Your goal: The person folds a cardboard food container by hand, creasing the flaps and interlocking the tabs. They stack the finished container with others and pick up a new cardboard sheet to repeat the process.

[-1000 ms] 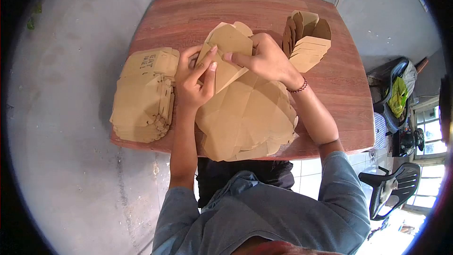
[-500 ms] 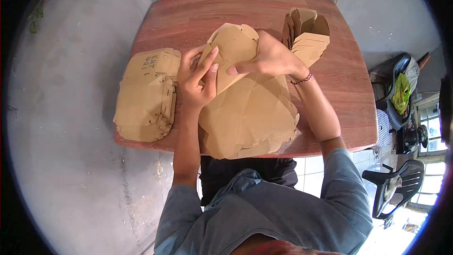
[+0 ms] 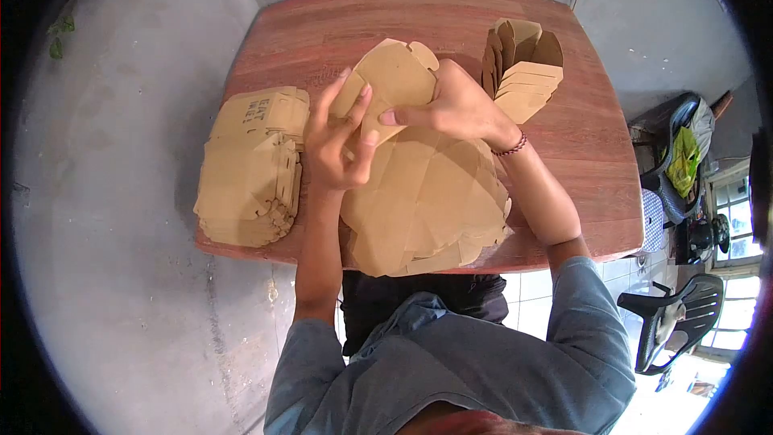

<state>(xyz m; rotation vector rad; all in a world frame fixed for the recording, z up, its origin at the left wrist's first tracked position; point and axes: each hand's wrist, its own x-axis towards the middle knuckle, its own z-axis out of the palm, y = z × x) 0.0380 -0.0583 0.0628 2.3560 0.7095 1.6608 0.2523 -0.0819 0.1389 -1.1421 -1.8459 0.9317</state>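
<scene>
At the far left, a stack (image 3: 245, 169) of flat brown card is resting on the wooden tabletop (image 3: 572, 185), its notched edges layering unevenly and dark letters showing on top. My left hand (image 3: 330, 149) is spreading its fingers at the carton's left side; I'm not able to tell whether the tips are touching. Half a second ago those fingers were pinching the edge; now they are fanning apart. The carton (image 3: 394, 76) is sitting above the sheets (image 3: 427, 201), its long axis running away from me, the far end leaning slightly right and showing a rounded tab. Its card is looking smooth and matte; the creased sheets below are overlapping. My right hand (image 3: 463, 109) is keeping its grip closed on the carton, thumb pressing on top, fingers hiding behind. Further right, nested cartons (image 3: 527, 84) are showing layered rims.
</scene>
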